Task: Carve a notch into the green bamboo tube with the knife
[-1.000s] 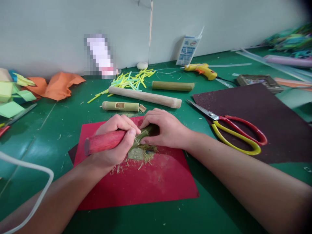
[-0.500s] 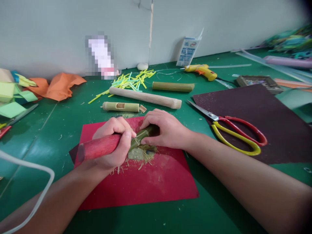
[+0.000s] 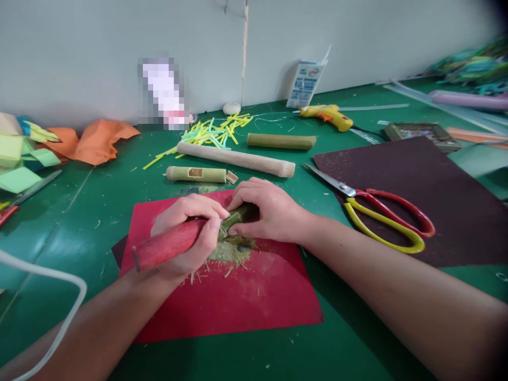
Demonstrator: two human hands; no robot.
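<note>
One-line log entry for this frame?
left hand: grips red handle | right hand: holds green bamboo | below: red sheet, shavings

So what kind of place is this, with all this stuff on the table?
Probably a craft or workshop table. You can see big scissors, a yellow glue gun, and a bamboo piece being held over a red sheet scattered with shavings.

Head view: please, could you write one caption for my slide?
Left hand with red-handled tool, right hand steadying green bamboo above red sheet.
</note>
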